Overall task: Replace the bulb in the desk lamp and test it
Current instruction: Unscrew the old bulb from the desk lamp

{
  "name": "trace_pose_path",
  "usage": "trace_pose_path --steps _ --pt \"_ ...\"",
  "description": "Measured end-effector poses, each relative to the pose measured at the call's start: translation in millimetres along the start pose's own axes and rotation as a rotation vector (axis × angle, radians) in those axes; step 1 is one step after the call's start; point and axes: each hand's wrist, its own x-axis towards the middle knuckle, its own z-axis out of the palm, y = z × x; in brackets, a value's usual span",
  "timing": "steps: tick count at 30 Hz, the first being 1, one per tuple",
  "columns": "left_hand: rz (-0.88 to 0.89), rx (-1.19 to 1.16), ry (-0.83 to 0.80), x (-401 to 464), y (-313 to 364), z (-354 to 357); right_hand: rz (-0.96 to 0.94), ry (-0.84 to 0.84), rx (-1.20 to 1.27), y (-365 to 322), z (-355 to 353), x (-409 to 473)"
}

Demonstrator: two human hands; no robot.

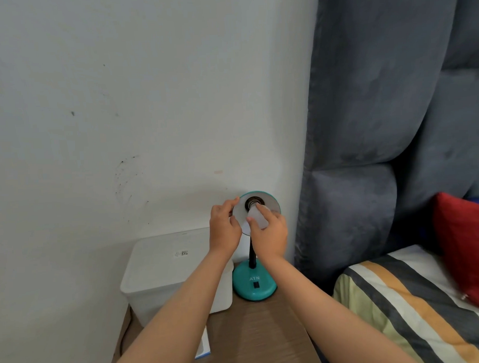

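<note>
Left hand [224, 228] raised, fingers curled on the rim of the teal lamp shade [271, 204]. Right hand [270, 234] raised beside it, fingers clamped round the white bulb [257, 217] at the socket [252, 202].

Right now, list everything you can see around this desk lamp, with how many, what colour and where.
desk lamp: one, teal base and shade rim, black neck, on the wooden table by the wall
lamp shade: one, white inside, tilted toward the camera
bulb: one, white, at the socket in the shade
storage box: one, white, lidded, left of the lamp
table: one, brown wood, under lamp and box
headboard: one, grey, padded, right of the wall
pillow: one, red, on the bed
bedsheet: one, striped, lower right
left hand: one, holds the shade's rim
right hand: one, grips the bulb
</note>
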Motion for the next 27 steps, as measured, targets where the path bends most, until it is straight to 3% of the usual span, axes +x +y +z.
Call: trace_pose_path --steps 9,27 --pt "0.002 -0.001 0.003 -0.5 0.1 -0.7 0.061 0.060 0.007 -4.6 -2.5 -0.6" --pt "-0.001 -0.008 0.011 -1.0 -1.0 0.3 0.009 -0.010 0.002 -5.8 -6.1 -3.8"
